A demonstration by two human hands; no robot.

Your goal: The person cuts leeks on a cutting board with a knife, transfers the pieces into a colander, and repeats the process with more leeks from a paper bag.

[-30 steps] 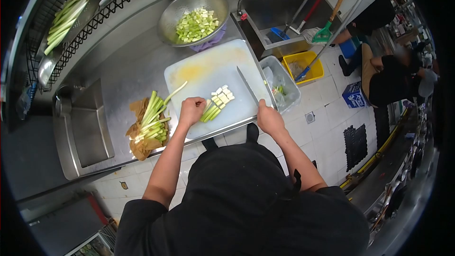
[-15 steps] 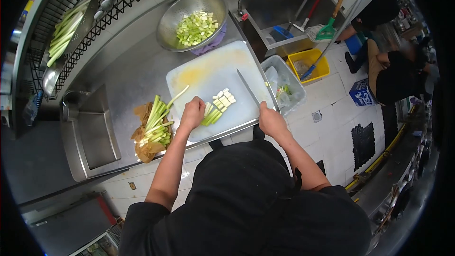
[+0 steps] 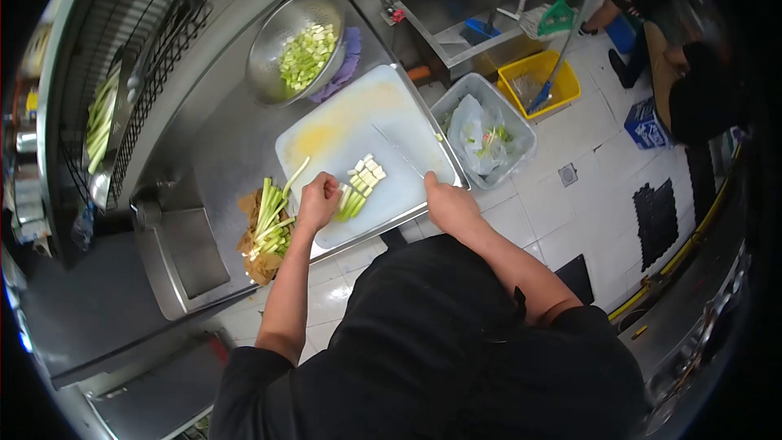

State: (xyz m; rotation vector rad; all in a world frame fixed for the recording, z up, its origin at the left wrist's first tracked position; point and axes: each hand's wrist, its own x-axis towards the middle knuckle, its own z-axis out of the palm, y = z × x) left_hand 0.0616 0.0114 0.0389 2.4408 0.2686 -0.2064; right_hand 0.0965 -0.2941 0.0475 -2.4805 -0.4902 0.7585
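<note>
On the white cutting board (image 3: 326, 143) lie cut pale green stalk pieces (image 3: 362, 183). My left hand (image 3: 318, 202) is at their left side with its fingers curled together; whether anything is between them is hidden. My right hand (image 3: 450, 205) is closed round the handle of a knife (image 3: 399, 148), whose blade points up and left over the board. Left of the board a bundle of long green stalks (image 3: 269, 220) rests on brown paper (image 3: 262, 267). One stalk reaches over the board's edge.
Behind the board stands a metal bowl (image 3: 265, 57) of chopped pieces on a purple cloth (image 3: 349, 61). Sinks (image 3: 191, 253) are at left and back. A grey bin (image 3: 521, 151) and yellow bucket (image 3: 570, 85) stand at right. Another person (image 3: 700, 90) is far right.
The whole view has shifted and turned a little with my head. The knife blade now looks thinner, seen more edge-on. My left hand remains beside the cut pieces.
</note>
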